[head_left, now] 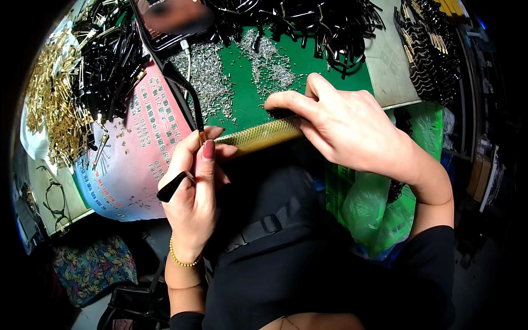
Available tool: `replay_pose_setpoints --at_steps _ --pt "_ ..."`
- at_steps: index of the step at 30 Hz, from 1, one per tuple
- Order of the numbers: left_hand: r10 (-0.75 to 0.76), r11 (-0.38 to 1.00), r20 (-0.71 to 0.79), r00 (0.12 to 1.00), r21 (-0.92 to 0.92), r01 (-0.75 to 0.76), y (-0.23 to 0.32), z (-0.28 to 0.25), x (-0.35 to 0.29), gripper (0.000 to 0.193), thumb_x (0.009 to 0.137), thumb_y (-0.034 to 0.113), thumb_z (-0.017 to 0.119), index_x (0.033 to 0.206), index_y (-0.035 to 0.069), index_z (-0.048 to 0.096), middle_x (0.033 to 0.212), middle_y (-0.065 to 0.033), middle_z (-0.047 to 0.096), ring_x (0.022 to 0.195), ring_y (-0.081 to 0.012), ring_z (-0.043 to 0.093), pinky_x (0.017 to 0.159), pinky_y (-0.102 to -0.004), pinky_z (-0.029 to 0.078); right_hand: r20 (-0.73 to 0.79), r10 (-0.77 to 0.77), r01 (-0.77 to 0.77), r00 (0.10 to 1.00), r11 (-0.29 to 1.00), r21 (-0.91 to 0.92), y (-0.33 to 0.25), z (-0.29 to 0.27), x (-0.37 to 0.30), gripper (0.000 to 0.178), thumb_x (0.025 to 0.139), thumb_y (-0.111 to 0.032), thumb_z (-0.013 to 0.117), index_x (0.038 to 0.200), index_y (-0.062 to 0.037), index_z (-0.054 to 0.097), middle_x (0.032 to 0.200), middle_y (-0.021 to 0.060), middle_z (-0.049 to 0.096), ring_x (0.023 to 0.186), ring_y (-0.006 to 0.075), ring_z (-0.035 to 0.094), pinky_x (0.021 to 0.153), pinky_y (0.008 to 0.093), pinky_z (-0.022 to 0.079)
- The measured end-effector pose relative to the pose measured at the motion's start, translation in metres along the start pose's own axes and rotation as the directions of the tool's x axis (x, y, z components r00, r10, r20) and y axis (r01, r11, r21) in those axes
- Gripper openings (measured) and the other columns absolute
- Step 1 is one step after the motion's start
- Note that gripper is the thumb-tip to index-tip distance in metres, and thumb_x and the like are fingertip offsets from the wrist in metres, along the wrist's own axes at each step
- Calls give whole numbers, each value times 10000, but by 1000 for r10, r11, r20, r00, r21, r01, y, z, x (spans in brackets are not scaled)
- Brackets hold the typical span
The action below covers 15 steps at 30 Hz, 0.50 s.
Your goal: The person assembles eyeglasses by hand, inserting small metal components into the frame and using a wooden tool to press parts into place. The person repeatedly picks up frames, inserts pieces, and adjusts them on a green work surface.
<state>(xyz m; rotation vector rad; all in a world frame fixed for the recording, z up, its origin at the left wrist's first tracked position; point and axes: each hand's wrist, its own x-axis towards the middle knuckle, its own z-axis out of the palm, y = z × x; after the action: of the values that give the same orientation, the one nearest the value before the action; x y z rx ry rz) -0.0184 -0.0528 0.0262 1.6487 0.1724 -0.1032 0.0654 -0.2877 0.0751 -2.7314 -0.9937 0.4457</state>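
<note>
My left hand [193, 190] pinches a thin black spectacle arm [180, 99] near its metal end, with the arm's black tip sticking out below my fingers. My right hand [352, 129] grips a long flat gold-coloured file [263, 135] that lies across the table's front edge. The file's left end meets the metal end of the spectacle arm at my left thumb and forefinger. Both hands hover just over the near rim of the green work mat [242, 99].
Small silver pins [212, 77] lie scattered on the mat. Black spectacle arms [110, 60] are heaped at left and along the back, gold parts [49, 104] at far left. A pink printed sheet [140, 148] covers a round tray. A green plastic bag [374, 209] hangs at right.
</note>
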Motion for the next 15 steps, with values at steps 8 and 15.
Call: replay_pose_setpoints --at_steps 8,15 --pt "24 1000 -36 999 -1 -24 -9 -1 0 287 1082 142 486 1274 -45 590 923 -79 730 599 -43 547 544 -184 443 -3 -32 32 999 999 -15 0 0 0 434 883 -121 639 1299 -221 567 911 157 566 618 311 646 533 404 529" --pt "3 1000 -14 1000 5 -3 -5 -1 2 277 1079 130 487 1263 -41 605 904 -77 727 590 -38 544 538 -188 442 66 -14 15 998 1000 -22 -4 -5 6 438 900 -132 613 1322 -231 555 932 172 575 628 325 651 547 424 535"
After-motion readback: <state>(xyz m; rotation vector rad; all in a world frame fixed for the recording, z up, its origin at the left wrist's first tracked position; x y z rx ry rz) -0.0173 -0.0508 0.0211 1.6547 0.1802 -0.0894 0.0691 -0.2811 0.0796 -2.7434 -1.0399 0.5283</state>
